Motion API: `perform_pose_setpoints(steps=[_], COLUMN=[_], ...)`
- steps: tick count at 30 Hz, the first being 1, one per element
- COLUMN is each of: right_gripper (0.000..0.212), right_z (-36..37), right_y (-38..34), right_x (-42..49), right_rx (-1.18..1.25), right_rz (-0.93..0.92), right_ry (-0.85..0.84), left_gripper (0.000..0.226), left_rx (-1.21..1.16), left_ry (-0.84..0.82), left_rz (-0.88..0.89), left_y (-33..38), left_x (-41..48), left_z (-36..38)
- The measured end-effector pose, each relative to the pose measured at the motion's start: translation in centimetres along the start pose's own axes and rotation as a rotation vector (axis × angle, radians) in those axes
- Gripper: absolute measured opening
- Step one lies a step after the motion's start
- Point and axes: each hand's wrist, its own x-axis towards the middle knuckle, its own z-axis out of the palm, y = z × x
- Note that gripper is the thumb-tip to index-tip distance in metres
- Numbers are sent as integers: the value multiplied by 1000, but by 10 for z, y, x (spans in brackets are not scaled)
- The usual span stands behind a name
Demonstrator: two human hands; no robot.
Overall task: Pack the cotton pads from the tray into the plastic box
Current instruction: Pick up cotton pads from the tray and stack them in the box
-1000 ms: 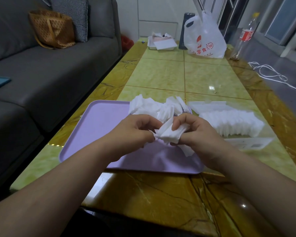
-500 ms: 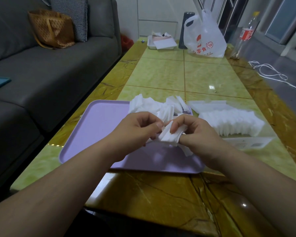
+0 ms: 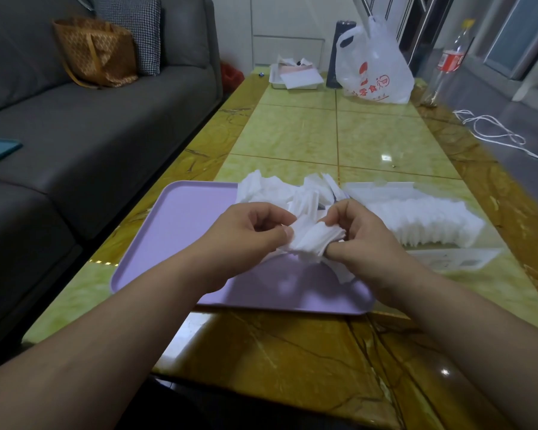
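Observation:
A lilac tray (image 3: 180, 225) lies on the table in front of me. A loose heap of white cotton pads (image 3: 271, 190) sits at its far right corner. Above the tray, my left hand (image 3: 246, 237) and my right hand (image 3: 364, 240) both pinch a small bunch of cotton pads (image 3: 314, 240) between them. Right of the tray stands the clear plastic box (image 3: 382, 189), with a long row of upright pads (image 3: 423, 221) packed in it. Its clear lid (image 3: 457, 259) lies flat in front of it.
A dark sofa (image 3: 90, 135) with a brown bag (image 3: 97, 51) runs along the table's left side. At the far end stand a white plastic bag (image 3: 373, 69), a dark cylinder (image 3: 339, 51), a paper-filled tray (image 3: 295, 76) and a bottle (image 3: 444, 66). White cable (image 3: 491, 131) lies on the floor.
My left hand has shifted slightly right and its thumb now presses on the bunch of pads. The bunch has been squeezed closer together between both hands.

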Motion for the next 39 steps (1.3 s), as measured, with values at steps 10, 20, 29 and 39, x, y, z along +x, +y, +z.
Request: perform_pose_setpoints(steps=[10, 20, 29, 39], right_gripper=[43, 26, 33, 15], right_z=[4, 8, 7, 7], right_y=[-10, -2, -3, 2], right_x=[-8, -1, -3, -2], right_rx=[-151, 162, 175, 270], right_rz=[16, 236, 270, 333], right_ry=[-146, -111, -106, 16], left_gripper=[11, 29, 16, 14], left_rx=[55, -170, -264, -290], left_ry=[11, -17, -35, 80], left_rz=[40, -30, -146, -32], left_y=[0, 0, -6, -3], left_x=[1, 4, 8, 4], left_z=[-1, -6, 1, -21])
